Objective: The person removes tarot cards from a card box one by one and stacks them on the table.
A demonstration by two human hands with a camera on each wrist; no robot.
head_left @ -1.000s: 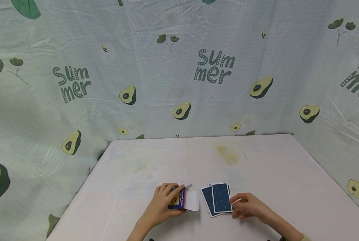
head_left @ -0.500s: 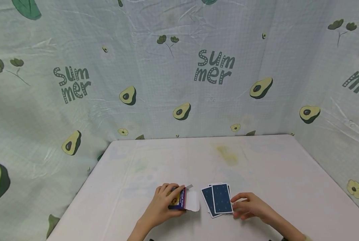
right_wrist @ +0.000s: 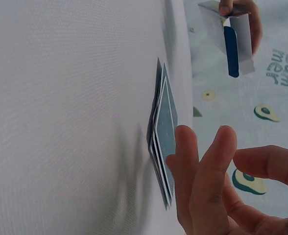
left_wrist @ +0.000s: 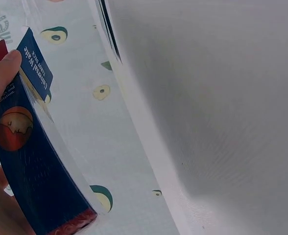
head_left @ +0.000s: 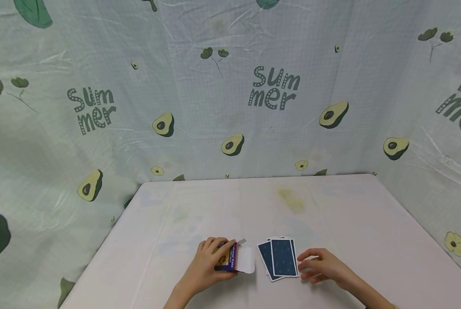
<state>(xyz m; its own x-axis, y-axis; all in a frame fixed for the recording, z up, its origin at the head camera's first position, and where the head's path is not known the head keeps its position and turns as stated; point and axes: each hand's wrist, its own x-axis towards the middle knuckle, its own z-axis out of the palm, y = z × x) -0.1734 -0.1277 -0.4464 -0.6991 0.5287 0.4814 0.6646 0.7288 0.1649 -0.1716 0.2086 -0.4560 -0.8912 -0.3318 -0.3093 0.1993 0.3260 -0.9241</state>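
Observation:
My left hand (head_left: 206, 267) grips a dark blue and yellow tarot card box (head_left: 232, 258), thumb on the near side and fingers over the top. Its white end flap (head_left: 246, 260) stands out to the right. The left wrist view shows "Universal Waite Tarot Deck" printed on the box (left_wrist: 41, 166), held up off the table. To the right of it, several blue-backed tarot cards (head_left: 284, 257) lie face down in a loose, slightly fanned pile. Beside the pile's right edge my right hand (head_left: 323, 267) hovers with loosely bent fingers, holding nothing; its fingertips are close to the cards.
A white table (head_left: 192, 206) with faint stains spreads out in front and to both sides. Behind it and along the sides hangs a pale curtain (head_left: 199, 111) printed with avocados and "summer".
My right hand has shifted slightly right, off the edge of the pile. The top card has slid a little toward me. My left hand keeps its grip on the box.

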